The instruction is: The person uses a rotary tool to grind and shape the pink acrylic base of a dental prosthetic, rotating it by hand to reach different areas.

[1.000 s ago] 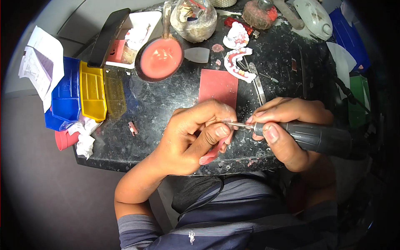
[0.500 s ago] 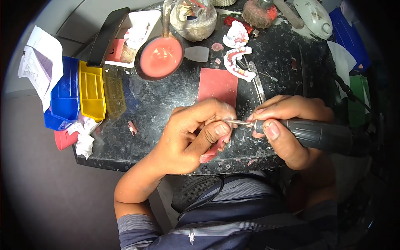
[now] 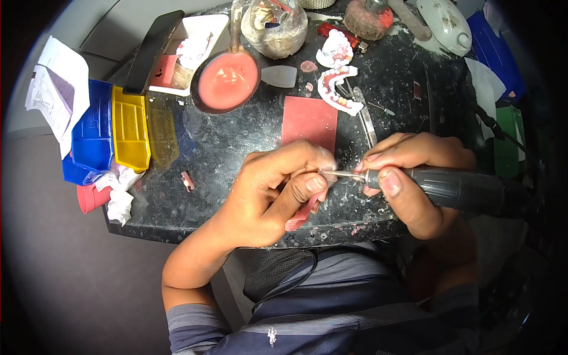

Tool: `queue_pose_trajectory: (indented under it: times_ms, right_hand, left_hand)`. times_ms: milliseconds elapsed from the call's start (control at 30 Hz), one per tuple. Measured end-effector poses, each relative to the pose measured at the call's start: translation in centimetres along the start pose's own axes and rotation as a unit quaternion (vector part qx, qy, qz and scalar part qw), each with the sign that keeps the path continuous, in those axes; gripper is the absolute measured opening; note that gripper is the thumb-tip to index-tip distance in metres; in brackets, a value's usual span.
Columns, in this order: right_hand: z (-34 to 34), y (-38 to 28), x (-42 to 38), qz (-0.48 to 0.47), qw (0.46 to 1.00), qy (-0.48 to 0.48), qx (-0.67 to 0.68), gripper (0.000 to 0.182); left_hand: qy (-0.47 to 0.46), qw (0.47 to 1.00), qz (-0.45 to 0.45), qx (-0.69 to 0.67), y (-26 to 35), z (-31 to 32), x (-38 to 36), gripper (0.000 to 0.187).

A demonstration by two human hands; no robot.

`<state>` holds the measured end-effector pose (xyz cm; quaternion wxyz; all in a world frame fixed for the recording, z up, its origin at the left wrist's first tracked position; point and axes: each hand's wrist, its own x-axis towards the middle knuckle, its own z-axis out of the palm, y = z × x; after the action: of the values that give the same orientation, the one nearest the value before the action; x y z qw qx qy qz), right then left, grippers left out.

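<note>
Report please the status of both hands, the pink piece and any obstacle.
Left hand pinching pink piece. Right hand gripping black handpiece, bit at left fingertips. Pink sheet beyond left hand, apparently not blocking.

At left, a yellow bin (image 3: 131, 157) stands beside a blue bin (image 3: 93, 152) and papers (image 3: 54, 97); at far left, a white tray (image 3: 207, 29); at right, a green container (image 3: 509, 121).

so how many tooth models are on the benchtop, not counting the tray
2: a curved model at the far right corner of the pink sheet, and another model just beyond it. More may be hidden.
</note>
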<state>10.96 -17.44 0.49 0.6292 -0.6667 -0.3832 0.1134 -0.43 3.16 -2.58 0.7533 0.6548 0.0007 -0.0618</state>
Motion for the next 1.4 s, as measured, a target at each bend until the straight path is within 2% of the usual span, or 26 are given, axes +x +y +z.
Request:
queue_pose_trajectory:
  times_ms: [100,167,233,300,367,567,633,733,867,933,1033,1133,1267,1333,1400]
  right_hand:
    - [0.1,0.0,0.1,0.001,1.0,-0.001,-0.005,0.008]
    - [0.1,-0.2,0.1,0.006,1.0,-0.008,-0.004,0.008]
    - [0.0,-0.3,0.0,0.033,0.999,-0.009,-0.001,0.008]
    - [0.0,-0.2,0.1,0.019,1.0,-0.014,-0.007,0.008]
    - [0.0,-0.1,0.1,0.003,1.0,-0.018,-0.012,0.008]
    - [0.0,-0.4,0.2,-0.005,1.0,-0.014,-0.012,0.008]
    - [-0.7,-0.9,0.2,0.019,0.998,-0.06,-0.02,0.016]
    - [-0.4,-1.0,0.3,0.03,0.997,-0.069,-0.029,0.015]
    - [-0.8,-1.2,0.3,0.033,0.998,-0.057,-0.024,0.016]
    - [-0.7,-1.5,0.2,0.073,0.996,-0.058,-0.017,0.017]
    - [-0.7,-1.7,0.1,0.082,0.996,-0.033,-0.02,0.018]
    - [-0.8,-1.3,0.1,0.05,0.998,-0.045,-0.018,0.018]
    - [-0.8,-1.6,0.0,0.09,0.995,-0.035,-0.009,0.018]
    - [-0.7,-1.2,0.0,0.054,0.998,-0.035,-0.005,0.018]
    - [-0.9,-1.3,0.1,0.057,0.998,-0.038,-0.004,0.018]
  left_hand:
    - [-0.002,0.999,0.04,-0.014,-0.1,0.1,0.2,0.015]
    - [-0.006,1.0,0.001,-0.001,0.2,-0.1,0.0,0.022]
    - [-0.001,1.0,0.0,0.002,0.4,-0.1,0.0,0.023]
    - [0.003,1.0,-0.001,0.004,0.2,0.0,0.1,0.023]
    - [0.004,0.998,0.069,0.011,-0.3,0.0,0.2,0.015]
    - [-0.001,0.995,0.093,0.03,-0.5,0.1,0.4,0.013]
    - [0.008,0.995,0.092,0.021,-0.6,0.2,0.4,0.013]
    - [0.008,0.997,0.078,0.002,-0.5,0.2,0.2,0.014]
    - [0.008,0.998,0.062,-0.016,-0.4,0.3,0.1,0.016]
    - [0.001,0.998,0.06,-0.021,-0.5,0.1,0.1,0.017]
    - [-0.005,0.998,0.053,-0.042,-0.6,0.1,0.1,0.018]
    - [-0.008,0.997,0.052,-0.049,-0.6,0.1,0.1,0.019]
    - [0.009,0.997,0.058,-0.046,-0.7,0.4,0.0,0.02]
    - [-0.001,0.997,0.054,-0.05,-0.6,0.2,0.1,0.02]
    - [-0.009,0.997,0.05,-0.053,-0.5,0.1,0.1,0.02]
